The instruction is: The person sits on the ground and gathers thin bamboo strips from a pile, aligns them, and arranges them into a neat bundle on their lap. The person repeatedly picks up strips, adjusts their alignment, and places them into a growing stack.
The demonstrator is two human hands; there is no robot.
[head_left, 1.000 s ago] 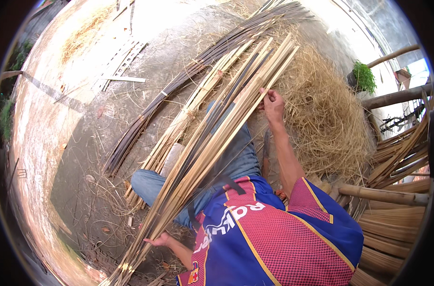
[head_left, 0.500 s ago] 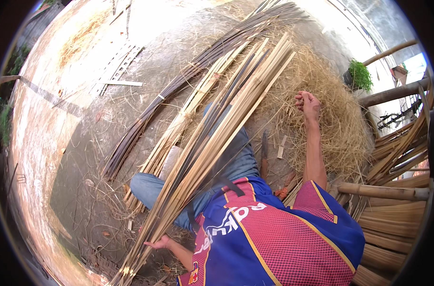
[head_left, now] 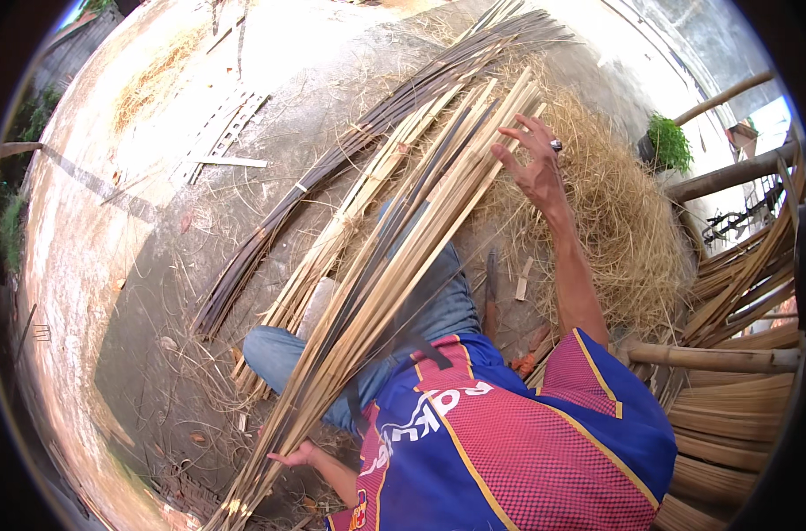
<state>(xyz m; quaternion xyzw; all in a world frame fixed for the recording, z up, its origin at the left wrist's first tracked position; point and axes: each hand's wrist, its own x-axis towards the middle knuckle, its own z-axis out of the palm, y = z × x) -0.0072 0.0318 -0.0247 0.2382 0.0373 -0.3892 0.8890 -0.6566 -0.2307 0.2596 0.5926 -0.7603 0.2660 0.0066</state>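
A long bundle of pale split-bamboo strips (head_left: pixel 394 265), with some dark strips among them, lies slantwise across my lap. My left hand (head_left: pixel 298 455) holds its near end from beneath, thumb outstretched and the other fingers mostly hidden behind the strips. Close beside the far end, my right hand (head_left: pixel 534 164) is open with fingers spread and bent, holding nothing; a ring-like band (head_left: pixel 556 145) shows on it. I cannot tell whether its fingertips touch the strips.
Beyond the bundle lie more pale strips (head_left: pixel 357 196) and a tied dark bundle (head_left: pixel 270 226). A heap of straw-like shavings (head_left: pixel 611 230) rises at right. A knife-like tool (head_left: pixel 491 288) lies near my legs. Bamboo poles (head_left: pixel 717 356) and stacked strips (head_left: pixel 730 407) stand far right.
My right hand has moved from over the shavings, away from me and slightly left to the bundle's far end. Its curled fingers have spread apart. My left hand stays in place.
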